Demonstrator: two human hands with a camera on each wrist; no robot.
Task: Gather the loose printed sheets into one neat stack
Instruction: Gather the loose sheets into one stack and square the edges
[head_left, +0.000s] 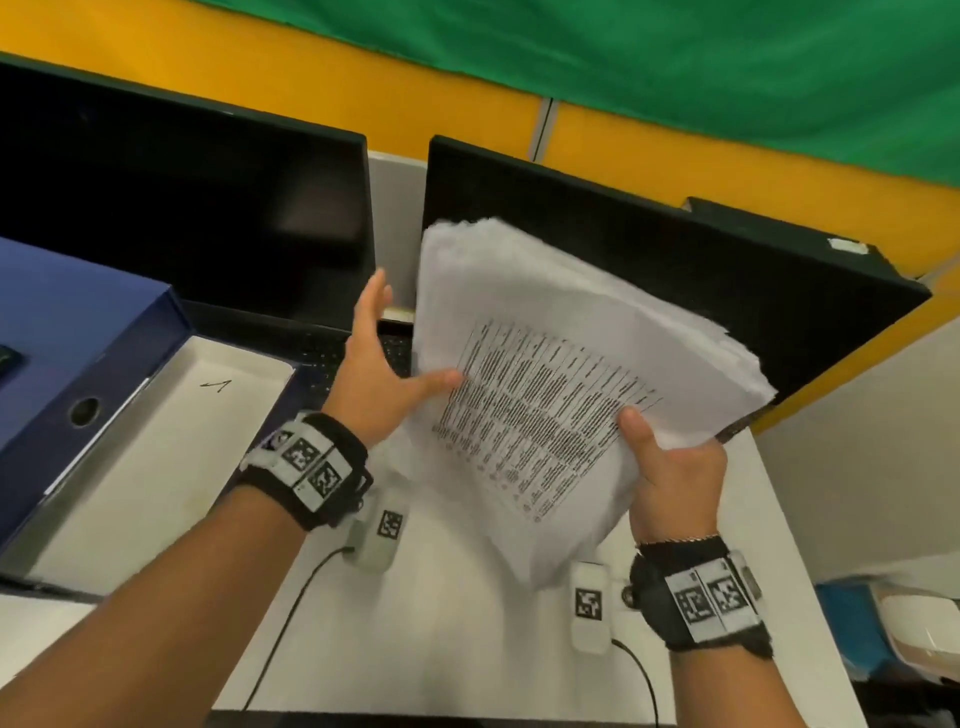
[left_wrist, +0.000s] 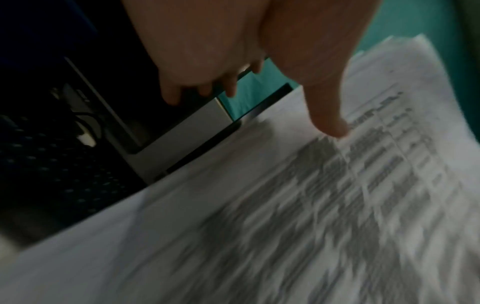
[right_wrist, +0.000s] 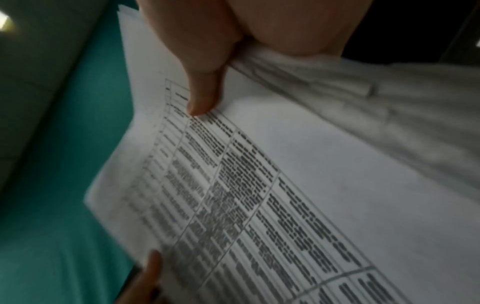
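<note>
A thick bundle of printed sheets (head_left: 545, 322) hangs tilted in the air above the white desk (head_left: 441, 639). Its top page shows a dense printed table, and the sheet edges are fanned and uneven at the top and right. My right hand (head_left: 670, 462) grips the bundle's near right edge, thumb (right_wrist: 205, 96) on top and the fingers hidden underneath. My left hand (head_left: 395, 353) is at the left edge with straight, spread fingers. Only its thumb (left_wrist: 335, 127) touches the top page (left_wrist: 285, 226). The table print (right_wrist: 259, 195) is blurred in both wrist views.
Two dark monitors (head_left: 208, 208) (head_left: 701, 291) stand behind the sheets, with a black keyboard (head_left: 322, 353) below them. A blue box (head_left: 78, 332) and its white tray (head_left: 156, 457) lie at the left. Two small white tagged devices (head_left: 382, 530) (head_left: 589, 605) with cables rest on the desk.
</note>
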